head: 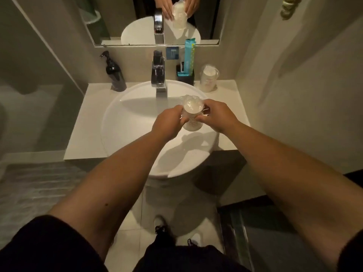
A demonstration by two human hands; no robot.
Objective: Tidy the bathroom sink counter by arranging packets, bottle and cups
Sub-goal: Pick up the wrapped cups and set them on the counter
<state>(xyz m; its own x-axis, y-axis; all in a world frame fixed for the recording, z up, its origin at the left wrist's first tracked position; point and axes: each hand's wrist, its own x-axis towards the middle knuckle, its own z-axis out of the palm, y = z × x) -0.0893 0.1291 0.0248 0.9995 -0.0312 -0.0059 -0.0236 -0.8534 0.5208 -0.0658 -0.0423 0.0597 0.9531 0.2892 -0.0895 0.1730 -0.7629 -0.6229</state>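
A plastic-wrapped cup [191, 109] hangs upside down over the right side of the sink basin [125, 118]. My left hand [170, 122] grips it from the left and my right hand [218, 115] from the right. A second wrapped cup [208, 78] stands upside down on the counter at the back right. Next to it, a dark holder [185, 76] carries a tall teal packet [189, 55] and smaller packets. A black pump bottle [115, 72] stands at the back left of the counter.
A chrome faucet [158, 75] rises behind the basin's middle. The mirror [157, 18] above reflects my hands and the cup. White counter [86, 124] extends left of the basin. Walls close in on the right; a grey mat lies on the floor left.
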